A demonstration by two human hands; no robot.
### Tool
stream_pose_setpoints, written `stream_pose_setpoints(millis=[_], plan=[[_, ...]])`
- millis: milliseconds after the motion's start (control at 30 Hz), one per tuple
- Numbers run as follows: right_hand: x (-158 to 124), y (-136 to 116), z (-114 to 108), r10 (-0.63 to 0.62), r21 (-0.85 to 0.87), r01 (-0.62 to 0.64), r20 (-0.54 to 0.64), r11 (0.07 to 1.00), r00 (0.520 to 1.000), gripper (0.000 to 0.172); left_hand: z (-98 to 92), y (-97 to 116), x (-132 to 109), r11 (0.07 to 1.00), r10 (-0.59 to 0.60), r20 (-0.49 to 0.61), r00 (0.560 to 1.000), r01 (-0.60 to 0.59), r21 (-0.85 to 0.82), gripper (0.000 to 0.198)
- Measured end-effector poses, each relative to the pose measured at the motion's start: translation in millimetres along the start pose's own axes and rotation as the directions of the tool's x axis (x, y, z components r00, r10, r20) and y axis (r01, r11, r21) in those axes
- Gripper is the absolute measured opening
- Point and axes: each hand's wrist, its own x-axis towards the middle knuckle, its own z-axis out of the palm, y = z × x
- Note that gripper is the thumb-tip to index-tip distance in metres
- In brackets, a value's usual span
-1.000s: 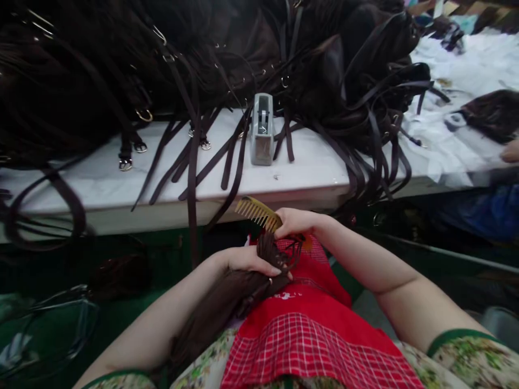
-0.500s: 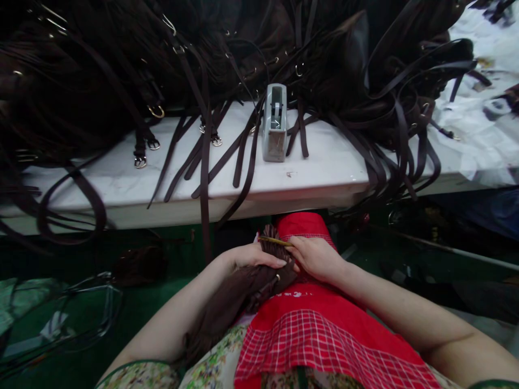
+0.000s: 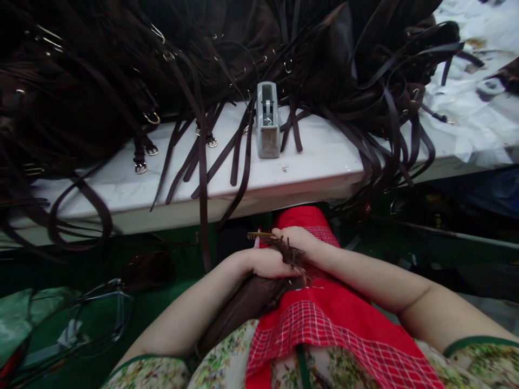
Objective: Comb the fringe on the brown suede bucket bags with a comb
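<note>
A brown leather bag (image 3: 243,305) with thin fringe strips (image 3: 291,253) lies in my lap. My left hand (image 3: 270,263) is closed around the fringed end, and the strips stick up between my two hands. My right hand (image 3: 299,239) pinches a thin yellow-brown comb (image 3: 261,235). Its toothed end points left, above my left hand. Beneath the bag is a red apron (image 3: 302,216) with a checked band. The fingertips of both hands are partly hidden by the fringe.
Ahead stands a white table (image 3: 316,178) with a pile of dark brown bags (image 3: 227,48). Straps and buckles hang over its front edge. A grey tape dispenser (image 3: 268,143) sits near the middle. White sheets (image 3: 482,124) lie at the right; a metal frame (image 3: 121,308) is at lower left.
The comb has shifted left, and its toothed tip now shows clear of the fringe. The fringe strips have been turned up and ruffled between my hands. The view has shifted slightly.
</note>
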Motion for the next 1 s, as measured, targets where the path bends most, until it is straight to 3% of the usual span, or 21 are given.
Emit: stream_pose_setpoints(millis=[167, 367, 433, 500, 567, 633, 700, 800, 867, 1000], plan=[[5.8, 8.0, 3.9, 0.035, -0.027, -0.036, -0.041, 0.999, 0.999, 0.034, -0.7, -0.6, -3.1, 0.995, 0.047, 0.005, 0.999, -0.046, -0.094, 0.021], [32.5, -6.1, 19.0, 0.071, -0.078, -0.074, -0.043, 0.994, 0.997, 0.034, 13.7, 27.2, 14.8, 0.993, 0.112, 0.108, 0.988, -0.115, 0.017, 0.019], [38.7, -5.4, 16.8, 0.031, -0.047, -0.033, -0.052, 0.998, 0.998, 0.035, 12.0, 25.8, 12.2, 0.991, 0.127, 0.092, 0.988, -0.123, -0.051, 0.016], [37.5, 4.2, 9.4, -0.017, -0.001, 0.017, -0.070, 1.000, 0.997, 0.036, 5.0, 13.4, 0.0, 0.968, 0.073, 0.004, 0.997, -0.070, -0.239, 0.018], [28.8, 21.5, -0.7, 0.020, 0.056, -0.013, -0.123, 0.998, 0.992, 0.037, -2.8, -4.5, -17.7, 0.901, -0.073, -0.146, 0.987, 0.002, -0.434, 0.026], [14.0, 39.4, -10.6, 0.116, 0.132, -0.090, -0.210, 0.987, 0.971, 0.037, -7.1, -19.8, -33.1, 0.841, -0.242, -0.272, 0.931, 0.062, -0.538, 0.032], [-4.9, 49.4, -17.7, 0.193, 0.258, -0.118, -0.291, 0.959, 0.937, 0.039, -7.7, -27.8, -41.2, 0.813, -0.324, -0.313, 0.893, 0.093, -0.575, 0.034], [-34.3, 41.6, -20.5, 0.152, 0.363, -0.004, -0.380, 0.932, 0.913, 0.042, -6.5, -28.3, -39.8, 0.824, -0.309, -0.332, 0.891, 0.076, -0.561, 0.030], [-48.8, 26.6, -16.3, 0.070, 0.304, 0.058, -0.396, 0.951, 0.916, 0.041, -6.4, -26.1, -35.1, 0.828, -0.283, -0.338, 0.897, 0.051, -0.558, 0.030], [-54.2, 4.0, -1.1, -0.006, 0.099, 0.030, -0.235, 0.995, 0.972, 0.032, -6.6, -20.8, -28.0, 0.821, -0.197, -0.272, 0.942, 0.007, -0.571, 0.033]])
